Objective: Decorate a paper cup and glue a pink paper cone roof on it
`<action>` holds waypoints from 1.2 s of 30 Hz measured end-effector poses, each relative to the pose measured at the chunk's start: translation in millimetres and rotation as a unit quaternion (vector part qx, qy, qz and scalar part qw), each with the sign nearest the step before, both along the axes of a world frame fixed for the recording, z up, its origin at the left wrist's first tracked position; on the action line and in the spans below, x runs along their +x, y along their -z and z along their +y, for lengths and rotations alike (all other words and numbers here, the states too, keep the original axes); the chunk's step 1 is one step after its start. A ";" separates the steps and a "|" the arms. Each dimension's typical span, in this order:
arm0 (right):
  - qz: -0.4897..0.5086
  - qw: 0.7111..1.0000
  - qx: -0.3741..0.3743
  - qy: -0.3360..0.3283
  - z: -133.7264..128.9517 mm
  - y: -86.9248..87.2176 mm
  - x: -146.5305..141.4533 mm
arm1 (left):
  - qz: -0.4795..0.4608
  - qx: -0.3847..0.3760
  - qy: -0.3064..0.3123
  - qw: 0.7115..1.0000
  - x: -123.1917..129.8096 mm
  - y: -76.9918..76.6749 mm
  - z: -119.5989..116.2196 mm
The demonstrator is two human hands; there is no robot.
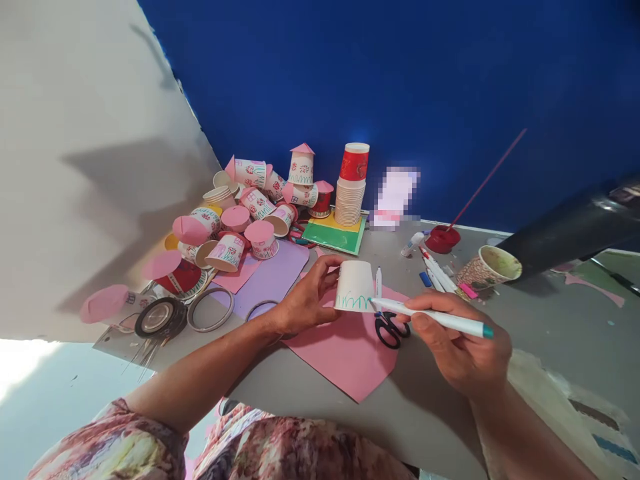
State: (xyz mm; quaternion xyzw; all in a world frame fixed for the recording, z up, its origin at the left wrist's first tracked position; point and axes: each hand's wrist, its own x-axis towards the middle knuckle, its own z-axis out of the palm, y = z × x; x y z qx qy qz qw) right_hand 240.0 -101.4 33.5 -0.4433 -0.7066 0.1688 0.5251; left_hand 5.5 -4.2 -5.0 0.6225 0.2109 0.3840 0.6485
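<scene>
My left hand (315, 290) is closed round the side of a white paper cup (355, 280), which is held upside down above the table. Green grass-like strokes run along the cup's lower part, near its rim. In my right hand (465, 343) is a white marker pen (435, 317) with a green end, its tip at the green strokes on the cup. Beneath the hands lies a sheet of pink paper (350, 360). Black-handled scissors (393, 330) rest on it, partly covered by the marker. Another white marker (379, 283) lies just behind the cup.
Decorated paper cups (225, 252) with pink paper tops crowd the left. A tall cup stack (350, 200) stands at the back. Tape rolls (160, 318) lie at left. On the right are loose markers (440, 270), a patterned cup (487, 267) and a red holder (443, 239) with a thin stick.
</scene>
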 end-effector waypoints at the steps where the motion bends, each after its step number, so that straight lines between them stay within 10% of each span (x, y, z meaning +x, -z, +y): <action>1: 0.002 1.000 -0.004 -0.003 0.2 0.1 -0.1 | 0.000 -0.004 -0.001 1.000 -0.3 -0.1 0.0; 36: 0.104 0.994 -0.027 -0.024 -0.5 5.5 -1.6 | -0.037 -0.044 -0.014 0.998 3.2 10.6 4.2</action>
